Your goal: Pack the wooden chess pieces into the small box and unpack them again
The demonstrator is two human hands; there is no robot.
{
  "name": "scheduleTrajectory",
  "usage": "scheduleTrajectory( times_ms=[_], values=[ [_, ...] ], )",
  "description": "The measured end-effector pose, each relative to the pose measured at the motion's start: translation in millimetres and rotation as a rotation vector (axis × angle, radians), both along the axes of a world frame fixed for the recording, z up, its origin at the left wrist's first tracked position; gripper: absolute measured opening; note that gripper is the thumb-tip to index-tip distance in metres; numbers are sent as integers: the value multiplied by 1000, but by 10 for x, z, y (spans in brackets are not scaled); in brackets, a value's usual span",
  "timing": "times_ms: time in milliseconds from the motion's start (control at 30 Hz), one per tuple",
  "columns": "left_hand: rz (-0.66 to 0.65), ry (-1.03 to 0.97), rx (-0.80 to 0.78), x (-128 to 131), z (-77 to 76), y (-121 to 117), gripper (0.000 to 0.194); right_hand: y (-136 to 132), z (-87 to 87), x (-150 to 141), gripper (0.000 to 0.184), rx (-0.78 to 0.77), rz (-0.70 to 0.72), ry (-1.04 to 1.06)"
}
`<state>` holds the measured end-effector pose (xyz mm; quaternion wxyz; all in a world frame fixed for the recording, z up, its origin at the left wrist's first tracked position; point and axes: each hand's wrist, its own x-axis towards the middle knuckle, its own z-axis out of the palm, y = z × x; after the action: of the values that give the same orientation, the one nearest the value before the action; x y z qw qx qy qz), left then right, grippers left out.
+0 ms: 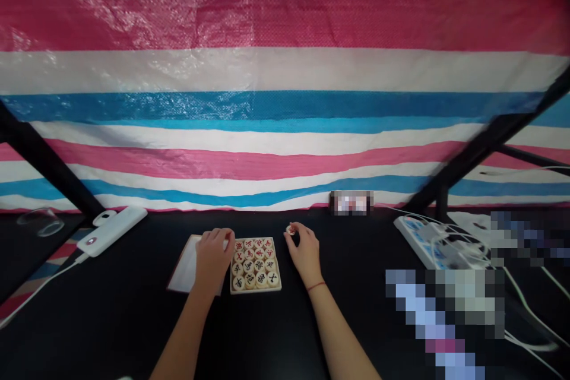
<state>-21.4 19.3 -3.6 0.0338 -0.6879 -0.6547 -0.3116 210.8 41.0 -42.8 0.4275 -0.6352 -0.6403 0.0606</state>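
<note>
A shallow pale box (256, 292) holds rows of round xiangqi pieces (249, 266), some marked in red and others in black. My right hand (306, 252), right of the box, pinches a single xiangqi piece (291, 230) with a red mark between thumb and fingertips. At the box's upper left corner is my left hand (214, 256), its fingers curled and thumb close to the forefinger; whatever they may hold is hidden. Beneath that hand lies a flat white panel with a dark red edge (184, 264), partly covered by the hand and forearm.
A white power strip (113, 231) with a cable lies at the left, near a clear round object (50, 227). Another white power strip (416, 243) and tangled cables are at the right. A small blurred box (351, 203) stands at the back, before striped sheeting (276, 71).
</note>
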Motion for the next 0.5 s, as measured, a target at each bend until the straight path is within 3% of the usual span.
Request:
scheduleTrajectory(
  times_ms=[133,267,400,500],
  values=[
    [39,78,-126,-24,-49,-69,19,32,-93,49,20,-128,-19,-92],
    [35,104,-179,32,-58,-86,19,5,-86,39,23,-89,1,-93],
    [55,142,-158,77,-44,-89,23,-59,9,-31,29,69,24,-30],
    [72,191,-157,126,-19,-106,26,-153,89,-167,31,10,123,79]
  ],
)
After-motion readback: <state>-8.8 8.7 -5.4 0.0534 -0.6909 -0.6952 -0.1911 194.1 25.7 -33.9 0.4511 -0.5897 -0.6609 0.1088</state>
